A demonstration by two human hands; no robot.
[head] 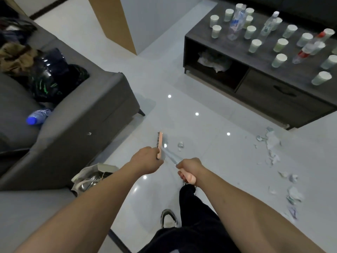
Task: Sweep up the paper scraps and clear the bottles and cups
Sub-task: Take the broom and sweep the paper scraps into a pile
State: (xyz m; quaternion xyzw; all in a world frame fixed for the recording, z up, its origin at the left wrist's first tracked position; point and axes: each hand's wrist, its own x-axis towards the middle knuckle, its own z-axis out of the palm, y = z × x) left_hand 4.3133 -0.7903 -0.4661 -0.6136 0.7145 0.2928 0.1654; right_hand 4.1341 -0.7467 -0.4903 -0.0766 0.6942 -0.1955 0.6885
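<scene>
Two hands grip the broom: left hand (145,157) clenched by the pink broom head (160,145), right hand (189,168) clenched on its handle end, likely to steer the bristles. Paper scraps (273,143) lie on the floor right of the head; cups (279,60) and bottles (235,24) stand on the worktop (264,88), uncleared.

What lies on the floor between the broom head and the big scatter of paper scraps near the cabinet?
Head view: one small paper scrap beside the broom head; otherwise bare glossy tile up to the scatter.
</scene>
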